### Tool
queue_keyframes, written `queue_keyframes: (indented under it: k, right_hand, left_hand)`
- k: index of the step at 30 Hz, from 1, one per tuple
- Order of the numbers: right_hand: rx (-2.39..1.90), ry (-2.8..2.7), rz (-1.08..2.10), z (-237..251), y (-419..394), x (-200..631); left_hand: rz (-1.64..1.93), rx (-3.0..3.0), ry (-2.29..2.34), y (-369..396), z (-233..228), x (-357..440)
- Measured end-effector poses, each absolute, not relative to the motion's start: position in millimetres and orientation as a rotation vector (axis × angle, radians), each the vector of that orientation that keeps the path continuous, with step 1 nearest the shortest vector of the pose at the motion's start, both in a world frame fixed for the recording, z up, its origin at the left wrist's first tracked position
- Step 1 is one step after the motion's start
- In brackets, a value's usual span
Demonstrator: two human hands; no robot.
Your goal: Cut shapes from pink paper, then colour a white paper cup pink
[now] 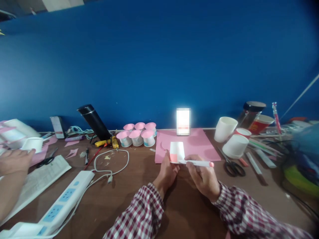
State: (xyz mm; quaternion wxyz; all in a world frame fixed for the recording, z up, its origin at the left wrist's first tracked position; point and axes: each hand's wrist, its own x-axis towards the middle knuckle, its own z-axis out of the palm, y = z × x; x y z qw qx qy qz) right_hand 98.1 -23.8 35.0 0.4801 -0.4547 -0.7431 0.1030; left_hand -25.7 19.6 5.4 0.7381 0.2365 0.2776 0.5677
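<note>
Left hand (167,169) pinches a cup (177,152); right hand (203,177) grips a marker (198,163). Scissors (231,166) lie at 3 o'clock.

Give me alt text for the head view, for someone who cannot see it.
Two hands in checked sleeves work over a brown table: the left hand holds a small white-and-pink paper piece, the right hand a white marker with a pink tip. Behind lie a pink paper sheet, six pink-topped cups and black scissors.
</note>
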Motion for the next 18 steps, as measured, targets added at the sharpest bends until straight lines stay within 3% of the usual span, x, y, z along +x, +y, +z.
queue_keyframes:
  k: [18]
  right_hand:
    - [-1.119, -1.817, 0.22, 35.4, -23.7, 97.7]
  left_hand:
    - [1.241, 0.556, 0.593, 18.7, 5.2, -23.9]
